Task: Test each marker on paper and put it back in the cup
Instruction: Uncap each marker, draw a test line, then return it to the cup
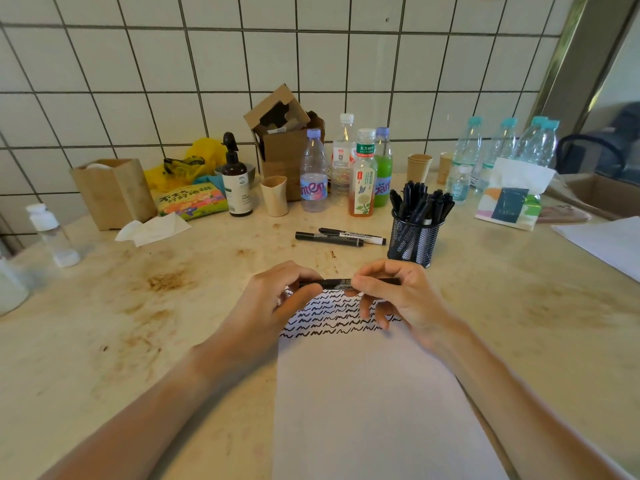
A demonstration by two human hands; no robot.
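A black marker [335, 283] lies level between my two hands, just above the white paper [363, 393]. My left hand [277, 299] pinches its left end and my right hand [398, 296] grips its right part. Several rows of black squiggles [332, 317] cover the top of the paper, partly hidden under my fingers. A black mesh cup [414, 240] full of black markers stands beyond my right hand. Two more black markers [341, 236] lie flat on the table to the left of the cup.
Several drink bottles [362, 174], paper cups [274, 195], a pump bottle [236, 181] and cardboard boxes [284, 133] line the tiled wall. A tissue pack [510, 199] sits at the right, a crumpled tissue [152, 230] and small bottle [53, 233] at the left. More paper [606, 240] lies far right.
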